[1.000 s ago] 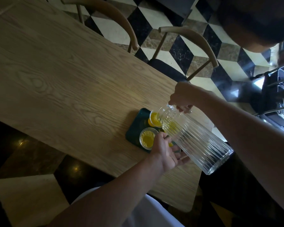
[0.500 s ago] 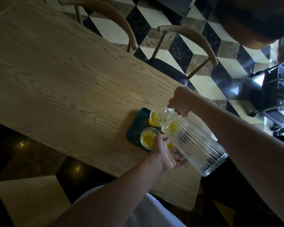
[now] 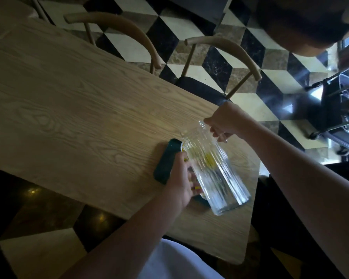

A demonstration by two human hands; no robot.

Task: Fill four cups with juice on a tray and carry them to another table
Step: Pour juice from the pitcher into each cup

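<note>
A dark green tray (image 3: 164,166) lies near the right end of the wooden table (image 3: 79,121). My right hand (image 3: 225,121) grips the handle at the top of a ribbed clear glass pitcher (image 3: 220,178), which leans over the tray and looks almost empty. The cups of yellow juice are mostly hidden. One yellow rim (image 3: 184,154) shows at the pitcher's mouth, and more yellow shows through the glass. My left hand (image 3: 179,178) reaches over the tray's near side, its fingers curled round a cup beside the pitcher.
Two wooden chairs (image 3: 129,35) (image 3: 230,51) stand at the table's far side on a chequered floor. The table's right edge (image 3: 254,198) is close to the tray. A dark wheeled cart (image 3: 334,109) stands at the far right.
The pitcher's base has swung down toward the table, and the pitcher now covers the cups that were in plain view. My left hand stays at the near cup.
</note>
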